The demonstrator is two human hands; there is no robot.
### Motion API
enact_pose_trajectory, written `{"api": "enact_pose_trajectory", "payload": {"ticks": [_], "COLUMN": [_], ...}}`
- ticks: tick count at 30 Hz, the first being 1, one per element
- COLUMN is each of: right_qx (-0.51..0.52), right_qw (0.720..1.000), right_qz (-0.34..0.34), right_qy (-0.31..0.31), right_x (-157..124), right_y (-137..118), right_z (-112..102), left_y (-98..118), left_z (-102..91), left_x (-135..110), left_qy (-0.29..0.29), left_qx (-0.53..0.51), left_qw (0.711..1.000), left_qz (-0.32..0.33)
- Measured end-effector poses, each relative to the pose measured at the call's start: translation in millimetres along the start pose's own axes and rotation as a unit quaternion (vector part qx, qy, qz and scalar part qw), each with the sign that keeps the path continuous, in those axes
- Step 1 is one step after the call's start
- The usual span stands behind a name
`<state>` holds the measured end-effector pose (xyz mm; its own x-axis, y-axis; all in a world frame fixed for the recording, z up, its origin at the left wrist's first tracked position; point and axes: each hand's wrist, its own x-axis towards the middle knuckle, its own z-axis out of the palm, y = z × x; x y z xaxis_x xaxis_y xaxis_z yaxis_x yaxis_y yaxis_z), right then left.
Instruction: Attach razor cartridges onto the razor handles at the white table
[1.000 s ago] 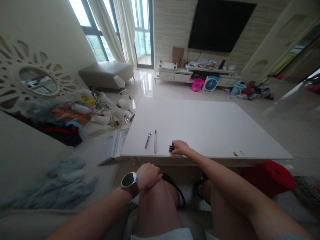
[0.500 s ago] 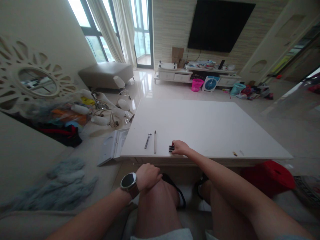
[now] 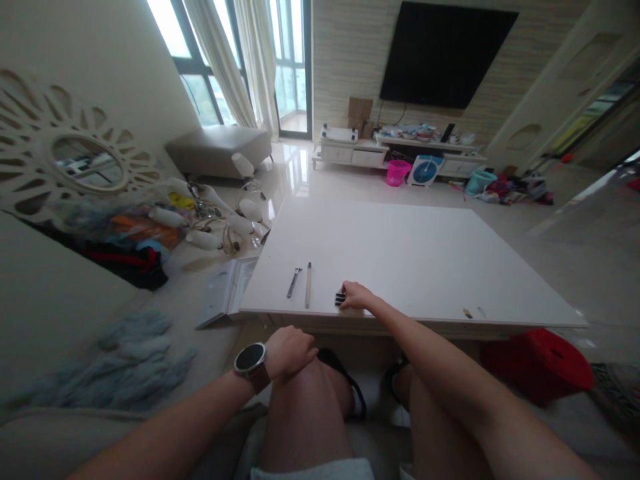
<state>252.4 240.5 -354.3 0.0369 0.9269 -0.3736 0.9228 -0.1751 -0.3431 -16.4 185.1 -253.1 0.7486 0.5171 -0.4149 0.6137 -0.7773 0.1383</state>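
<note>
My right hand (image 3: pixel 355 295) is at the near edge of the white table (image 3: pixel 385 247), with its fingers closed around a small dark block with pale stripes (image 3: pixel 340 299). Part of this block is hidden behind my fingers, and its kind is hard to make out. To its left lie a slim pale stick with a dark tip (image 3: pixel 309 287) and a silver razor (image 3: pixel 295 283), side by side. My left hand (image 3: pixel 291 351), with a watch (image 3: pixel 251 358) on the wrist, rests on my left knee, holding nothing, fingers laid over it.
Two small bits, one of them a dark and yellow piece (image 3: pixel 467 313), lie near the table's right front edge. A red bin-like container (image 3: pixel 540 367) stands below that corner. An open white box (image 3: pixel 220 293) and a lamp with white shades (image 3: pixel 203 240) are on the floor at left.
The view has shifted slightly. My right hand stays on the striped block at almost the same spot, and my left hand remains on the knee.
</note>
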Motion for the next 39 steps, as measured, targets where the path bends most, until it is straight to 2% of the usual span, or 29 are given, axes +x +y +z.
{"api": "enact_pose_trajectory", "payload": {"ticks": [6, 11, 16, 19, 22, 25, 29, 33, 36, 39], "right_qx": [-0.003, -0.013, -0.023, -0.02, -0.012, -0.003, 0.003, 0.005, 0.007, 0.014], "right_qw": [1.0, 0.999, 0.999, 0.999, 0.998, 0.996, 0.99, 0.987, 0.985, 0.982], "right_qz": [-0.021, -0.031, -0.029, -0.032, -0.037, -0.038, -0.034, -0.045, -0.055, -0.05], "right_qy": [-0.016, -0.009, 0.012, 0.029, 0.047, 0.082, 0.135, 0.157, 0.165, 0.179], "right_x": [4, 4, -2, -6, -9, -13, -26, -45, -59, -69], "right_y": [0, 2, -2, -6, -6, -1, 13, 36, 58, 85], "right_z": [-6, -9, -9, -9, -13, -21, -30, -34, -39, -47], "left_y": [-6, -16, -26, -21, -5, 16, 39, 50, 49, 32], "left_z": [0.8, -4.2, -5.2, 0.4, 7.9, 13.8, 19.7, 26.6, 27.7, 18.8], "left_x": [4, 10, 19, 37, 69, 108, 151, 171, 176, 174], "left_qy": [0.009, 0.025, 0.09, 0.132, 0.122, 0.125, 0.136, 0.137, 0.153, 0.178], "left_qx": [-0.011, -0.042, -0.099, -0.176, -0.27, -0.259, -0.217, -0.195, -0.183, -0.173], "left_qw": [1.0, 0.999, 0.99, 0.973, 0.94, 0.931, 0.92, 0.919, 0.922, 0.916], "left_qz": [0.007, -0.012, -0.044, -0.07, -0.172, -0.226, -0.297, -0.313, -0.304, -0.314]}}
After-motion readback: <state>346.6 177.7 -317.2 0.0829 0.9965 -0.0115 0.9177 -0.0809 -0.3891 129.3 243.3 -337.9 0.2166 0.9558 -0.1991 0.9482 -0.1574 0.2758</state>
